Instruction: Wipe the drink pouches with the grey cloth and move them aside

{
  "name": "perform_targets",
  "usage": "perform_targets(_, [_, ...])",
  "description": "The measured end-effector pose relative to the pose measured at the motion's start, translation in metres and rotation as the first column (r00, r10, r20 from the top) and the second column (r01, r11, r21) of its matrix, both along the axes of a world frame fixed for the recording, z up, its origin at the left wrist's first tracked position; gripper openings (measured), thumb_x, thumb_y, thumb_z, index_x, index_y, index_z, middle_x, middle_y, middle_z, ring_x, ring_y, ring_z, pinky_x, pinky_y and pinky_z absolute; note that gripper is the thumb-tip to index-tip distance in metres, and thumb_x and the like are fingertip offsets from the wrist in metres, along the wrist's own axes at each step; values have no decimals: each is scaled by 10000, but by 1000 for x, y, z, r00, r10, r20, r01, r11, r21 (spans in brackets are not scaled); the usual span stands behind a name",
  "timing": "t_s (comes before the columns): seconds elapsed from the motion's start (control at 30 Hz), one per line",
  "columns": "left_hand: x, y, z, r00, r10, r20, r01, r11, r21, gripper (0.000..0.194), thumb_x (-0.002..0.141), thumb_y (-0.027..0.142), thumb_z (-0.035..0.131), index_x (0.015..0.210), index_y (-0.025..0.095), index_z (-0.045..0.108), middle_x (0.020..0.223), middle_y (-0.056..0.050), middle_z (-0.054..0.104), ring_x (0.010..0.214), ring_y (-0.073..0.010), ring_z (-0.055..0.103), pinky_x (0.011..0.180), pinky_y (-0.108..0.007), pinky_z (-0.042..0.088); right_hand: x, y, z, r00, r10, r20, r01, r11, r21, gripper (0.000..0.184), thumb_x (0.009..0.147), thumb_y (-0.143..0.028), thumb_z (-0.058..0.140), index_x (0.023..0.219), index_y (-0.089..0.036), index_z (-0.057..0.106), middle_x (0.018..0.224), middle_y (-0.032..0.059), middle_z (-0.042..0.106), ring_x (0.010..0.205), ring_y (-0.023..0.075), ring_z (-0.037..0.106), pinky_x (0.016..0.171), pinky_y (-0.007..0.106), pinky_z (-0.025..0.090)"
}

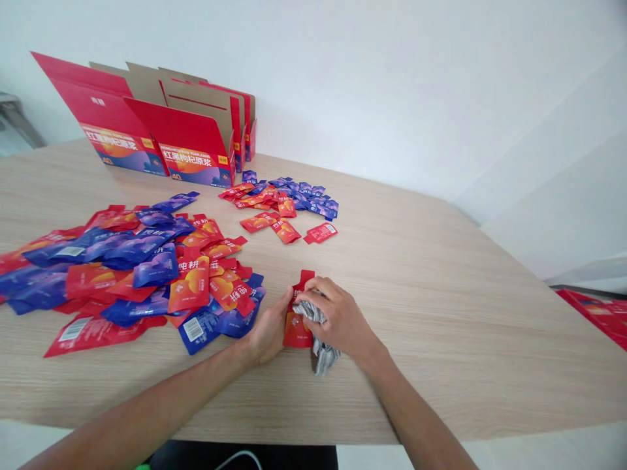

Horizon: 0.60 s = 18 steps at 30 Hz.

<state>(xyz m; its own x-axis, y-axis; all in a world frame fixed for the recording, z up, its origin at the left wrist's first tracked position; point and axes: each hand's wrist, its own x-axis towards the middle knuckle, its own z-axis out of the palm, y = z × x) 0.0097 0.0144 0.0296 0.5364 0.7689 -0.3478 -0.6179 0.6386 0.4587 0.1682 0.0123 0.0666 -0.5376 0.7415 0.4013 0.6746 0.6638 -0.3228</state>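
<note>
My left hand (pixel 269 329) grips the left edge of a red drink pouch (pixel 298 336) with an orange fruit print, held upright just above the wooden table. Bunched in my right hand (pixel 337 316) is a grey striped cloth (pixel 326 356), its fingers closed round it and pressing it on the pouch's front. The cloth and fingers cover the pouch's right part. Close by on the left spreads a large heap of red and blue pouches (pixel 189 281), several with barcodes facing up.
Behind lies a smaller pile of red and blue pouches (pixel 294 196), with a single red pouch (pixel 321 233) at its front right. Open red cartons (pixel 193 163) stand at the back left by the white wall (pixel 392 85). Something red (pixel 597 313) shows beyond the table's right edge.
</note>
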Motion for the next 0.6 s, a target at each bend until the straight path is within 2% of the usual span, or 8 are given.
perform_targets(0.1, [-4,5,3,1000,15,-3,-15,1000,-2,457,1043,417,395,1027,106,730,908,-124,757,779,-205,719,697,-285,561,1,-1,2,978,180,106,-172,982,-77,263,788,-149,793,1023,-214,692,1102,61,657,1015,229,641,898,359,560])
perform_targets(0.17, [-5,7,4,999,31,14,-31,999,17,479,1048,419,368,1094,100,723,951,-137,759,831,-219,728,733,-300,571,1,-1,2,966,221,135,-209,973,-101,270,782,-167,811,1019,-222,694,1096,49,659,983,214,648,886,351,561])
perform_targets(0.23, [-5,8,4,999,43,20,-43,999,13,466,1047,411,375,1135,103,714,995,-139,761,884,-229,732,778,-317,576,1,0,1,976,180,127,-170,982,-85,271,783,-162,807,1021,-227,695,1095,50,658,992,219,647,884,359,562])
perform_targets(0.33, [-2,7,2,1000,28,9,-28,999,-21,434,1043,398,402,1115,106,715,1039,-142,763,915,-233,732,836,-341,573,3,2,0,998,4,56,-3,1000,-12,267,799,-128,764,1035,-230,691,1109,71,652,1045,249,635,907,394,563])
perform_targets(0.43, [1,3,1,1000,-11,-1,11,999,-39,400,1028,397,452,1114,110,717,1086,-148,762,976,-247,727,889,-356,558,5,6,-2,989,-139,-43,141,989,34,253,827,-95,698,1033,-243,687,1114,81,642,1053,253,634,925,408,563])
perform_targets(0.5, [1,2,1,1000,-14,-11,13,999,-45,392,1025,392,462,1128,109,714,1100,-148,761,1002,-249,722,901,-352,554,7,7,-2,984,-162,-69,164,986,35,253,831,-85,680,1032,-239,686,1120,85,636,1066,253,631,943,408,557])
perform_targets(0.6, [-1,3,3,999,19,-30,-20,999,-46,423,1045,384,400,1104,110,716,1046,-135,767,924,-228,730,858,-344,570,8,7,-1,999,-55,-1,55,998,-9,261,810,-100,717,1040,-218,687,1135,83,638,1070,249,630,944,391,554])
